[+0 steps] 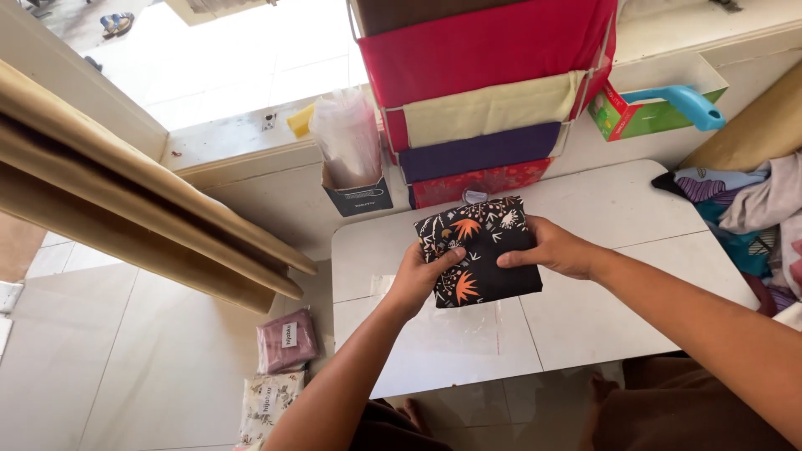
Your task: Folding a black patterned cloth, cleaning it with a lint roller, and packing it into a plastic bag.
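- Two hands are gripping one folded cloth (480, 250) at the centre of the frame, over the far part of a white table (618, 309).
- The left hand (420, 276) is pinching the cloth's lower left edge, thumb on top; the right hand (551, 248) is clamping its right edge, fingers lying across the black fabric.
- Open tabletop is lying free below and to the right of the cloth; the near edge is running across the lower middle of the frame.
- A hanging rack of folded fabrics (484, 100) in red, cream and purple is crowding the table's far edge, just above the cloth.
- A heap of loose clothes (752, 217) is spilling over the table's right edge.
- A small box of clear plastic bags (351, 159) is standing at upper centre-left, and a green carton with a blue handle (660, 108) is sitting at upper right.
- Brown paper rolls (125, 200) are slanting across the left side; two packed fabric bundles (280, 367) are lying on the tiled floor below them.
- The cloth is looking soft and square-folded, black with orange and white leaf prints; the table is looking smooth and hard.
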